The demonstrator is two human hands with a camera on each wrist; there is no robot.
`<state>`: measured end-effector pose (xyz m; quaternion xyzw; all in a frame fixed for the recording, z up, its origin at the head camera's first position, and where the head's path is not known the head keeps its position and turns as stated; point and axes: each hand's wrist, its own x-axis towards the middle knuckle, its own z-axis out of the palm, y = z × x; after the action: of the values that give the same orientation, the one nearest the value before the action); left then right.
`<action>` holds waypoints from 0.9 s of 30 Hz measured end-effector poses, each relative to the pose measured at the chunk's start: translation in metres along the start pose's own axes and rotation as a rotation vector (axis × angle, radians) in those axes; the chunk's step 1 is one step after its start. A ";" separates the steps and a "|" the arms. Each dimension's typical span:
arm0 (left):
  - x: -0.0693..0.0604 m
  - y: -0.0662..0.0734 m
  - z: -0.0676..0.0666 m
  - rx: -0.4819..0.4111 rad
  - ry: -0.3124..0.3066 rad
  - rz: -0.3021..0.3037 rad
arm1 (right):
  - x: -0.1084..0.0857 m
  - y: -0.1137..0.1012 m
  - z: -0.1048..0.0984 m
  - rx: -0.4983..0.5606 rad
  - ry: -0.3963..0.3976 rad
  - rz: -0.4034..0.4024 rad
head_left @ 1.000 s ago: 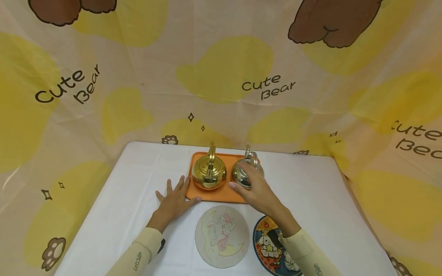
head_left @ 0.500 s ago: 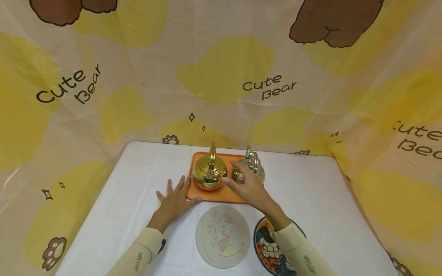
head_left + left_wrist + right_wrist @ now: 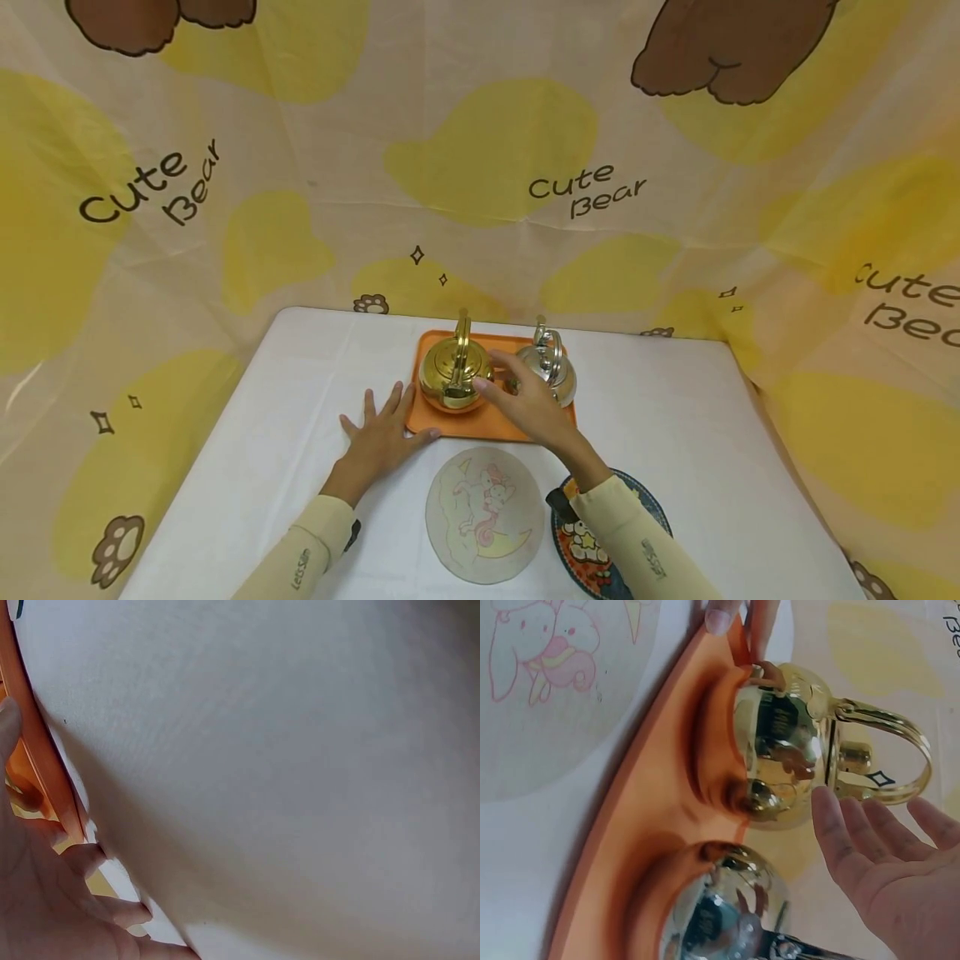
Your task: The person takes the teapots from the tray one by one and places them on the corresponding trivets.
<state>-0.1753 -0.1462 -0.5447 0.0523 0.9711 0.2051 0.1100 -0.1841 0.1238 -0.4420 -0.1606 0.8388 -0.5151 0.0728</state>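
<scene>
On an orange tray (image 3: 472, 426) stand a shiny gold kettle (image 3: 437, 375) and, to its right, a silver kettle (image 3: 566, 385), both with raised loop handles. My left hand (image 3: 378, 442) lies with fingers spread at the tray's left front corner, thumb and forefinger against its edge; the left wrist view shows them by the orange rim (image 3: 46, 761). My right hand (image 3: 531, 410) hovers between the kettles, fingers extended toward the gold one. In the right wrist view its relaxed fingertips are beside the gold kettle (image 3: 784, 742), below its handle (image 3: 900, 727), holding nothing.
In front of the tray lies a pale round mat (image 3: 483, 517) with a pink drawing. A colourful round mat (image 3: 581, 546) with a blue rim lies to its right, partly under my right forearm. A patterned cloth (image 3: 480, 167) hangs behind the white table (image 3: 675, 400).
My right hand has moved left, from over the silver kettle toward the gold kettle's right side. My left hand and both kettles have stayed where they were.
</scene>
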 end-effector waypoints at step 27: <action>-0.003 0.000 0.000 -0.024 0.006 -0.005 | 0.028 0.004 0.020 0.249 -0.022 0.040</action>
<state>-0.1725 -0.1464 -0.5439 0.0481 0.9691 0.2164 0.1083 -0.2057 0.0996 -0.4537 -0.1393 0.7706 -0.6118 0.1118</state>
